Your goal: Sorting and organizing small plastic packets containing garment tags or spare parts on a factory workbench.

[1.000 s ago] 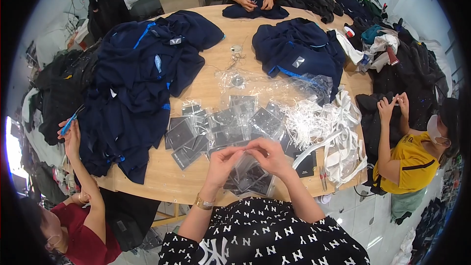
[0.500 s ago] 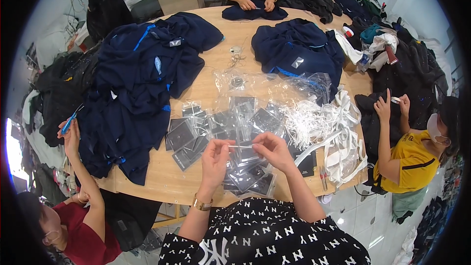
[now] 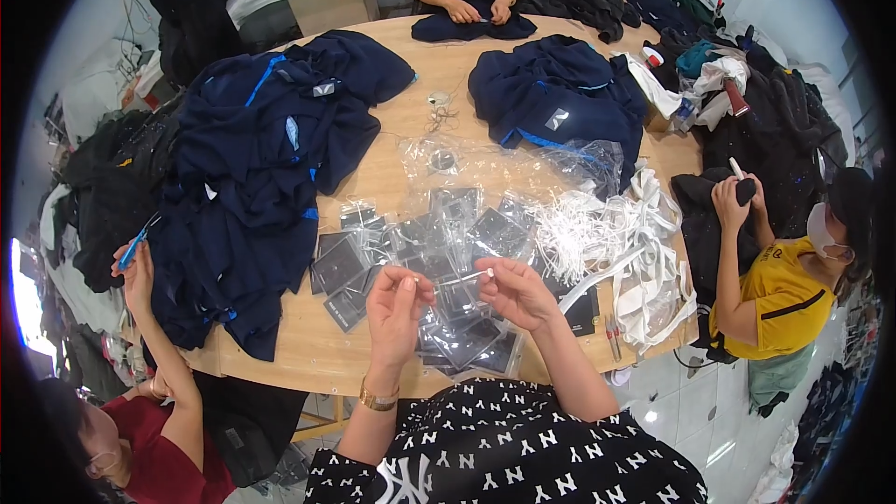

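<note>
Over the near edge of the table, my left hand has its thumb and fingers pinched, a small white bit showing at the tips. Across from it, my right hand pinches a thin white string, whose short length points toward the left hand. Whether one string joins both hands is hard to make out. Beneath them lie dark square tags in clear plastic bags, piled loosely. A tangle of white strings rests just right of the bags.
Navy garments cover the left side, with another navy garment at the back. White straps and small snips lie at right. Co-workers sit left, right and opposite; the left one holds blue thread snips.
My hands have drawn slightly apart, and the string no longer stretches tautly between them. The co-worker at right has brought both hands together around a dark piece.
</note>
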The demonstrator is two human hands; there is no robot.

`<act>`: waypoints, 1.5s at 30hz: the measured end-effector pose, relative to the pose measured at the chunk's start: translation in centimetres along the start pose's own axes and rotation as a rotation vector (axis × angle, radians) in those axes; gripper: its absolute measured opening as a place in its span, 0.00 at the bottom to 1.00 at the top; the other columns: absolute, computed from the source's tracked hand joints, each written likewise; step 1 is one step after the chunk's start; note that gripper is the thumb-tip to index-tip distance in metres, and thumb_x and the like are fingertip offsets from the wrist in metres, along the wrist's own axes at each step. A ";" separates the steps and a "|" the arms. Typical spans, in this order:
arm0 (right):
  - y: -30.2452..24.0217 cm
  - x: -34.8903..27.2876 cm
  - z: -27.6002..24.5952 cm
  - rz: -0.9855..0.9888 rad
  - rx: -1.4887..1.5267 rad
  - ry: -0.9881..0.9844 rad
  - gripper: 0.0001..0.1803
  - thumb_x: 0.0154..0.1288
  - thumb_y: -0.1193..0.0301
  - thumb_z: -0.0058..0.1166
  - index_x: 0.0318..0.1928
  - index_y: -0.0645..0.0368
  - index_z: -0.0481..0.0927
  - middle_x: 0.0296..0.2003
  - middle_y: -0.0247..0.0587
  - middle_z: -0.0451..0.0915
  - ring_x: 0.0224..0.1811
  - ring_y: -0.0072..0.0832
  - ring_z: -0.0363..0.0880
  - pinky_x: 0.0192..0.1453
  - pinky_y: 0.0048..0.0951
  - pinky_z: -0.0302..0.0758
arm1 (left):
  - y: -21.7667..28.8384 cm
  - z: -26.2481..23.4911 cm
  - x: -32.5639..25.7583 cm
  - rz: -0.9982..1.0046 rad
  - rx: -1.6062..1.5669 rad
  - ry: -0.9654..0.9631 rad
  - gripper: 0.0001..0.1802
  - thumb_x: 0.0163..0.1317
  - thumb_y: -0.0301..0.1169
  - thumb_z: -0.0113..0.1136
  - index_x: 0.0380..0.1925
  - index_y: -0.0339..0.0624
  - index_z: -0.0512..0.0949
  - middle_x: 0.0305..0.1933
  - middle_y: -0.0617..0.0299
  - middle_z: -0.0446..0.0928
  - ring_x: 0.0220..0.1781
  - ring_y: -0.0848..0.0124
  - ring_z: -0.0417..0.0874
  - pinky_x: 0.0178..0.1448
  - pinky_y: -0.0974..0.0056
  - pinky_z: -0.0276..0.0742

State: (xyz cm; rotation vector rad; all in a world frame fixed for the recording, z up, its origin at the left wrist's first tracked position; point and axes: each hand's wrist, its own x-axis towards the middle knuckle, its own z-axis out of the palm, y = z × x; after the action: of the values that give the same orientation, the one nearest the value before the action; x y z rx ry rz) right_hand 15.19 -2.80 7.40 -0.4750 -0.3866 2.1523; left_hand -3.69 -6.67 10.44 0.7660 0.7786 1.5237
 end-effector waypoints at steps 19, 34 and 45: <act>0.9 -0.4 4.4 -0.362 -0.881 0.083 0.06 0.60 0.77 0.50 0.38 0.64 0.76 0.30 0.32 0.76 0.31 0.15 0.72 0.35 0.17 0.70 | -0.8 1.9 -0.9 -0.013 0.280 0.061 0.08 0.56 0.20 0.55 0.37 0.32 0.73 0.33 0.60 0.77 0.32 0.77 0.78 0.39 0.74 0.75; 1.4 -0.8 4.3 -0.388 -0.961 0.136 0.07 0.59 0.80 0.50 0.38 0.65 0.77 0.33 0.33 0.76 0.34 0.17 0.74 0.38 0.17 0.71 | -1.9 2.5 -1.4 0.005 0.279 0.148 0.08 0.55 0.19 0.56 0.36 0.33 0.71 0.33 0.60 0.74 0.33 0.78 0.76 0.38 0.76 0.75; 1.9 -0.6 4.2 -0.413 -0.854 0.153 0.06 0.59 0.78 0.51 0.36 0.65 0.77 0.32 0.33 0.75 0.32 0.16 0.72 0.36 0.17 0.69 | -2.2 2.6 -1.2 -0.018 0.211 0.181 0.09 0.55 0.19 0.56 0.36 0.34 0.69 0.31 0.61 0.74 0.31 0.78 0.76 0.36 0.75 0.75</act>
State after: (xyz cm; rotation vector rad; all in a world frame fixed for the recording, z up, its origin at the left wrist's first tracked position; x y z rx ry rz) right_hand 12.19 -4.77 10.40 -0.9264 -1.2107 1.4628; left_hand -0.21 -7.54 10.03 0.7797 1.0912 1.5245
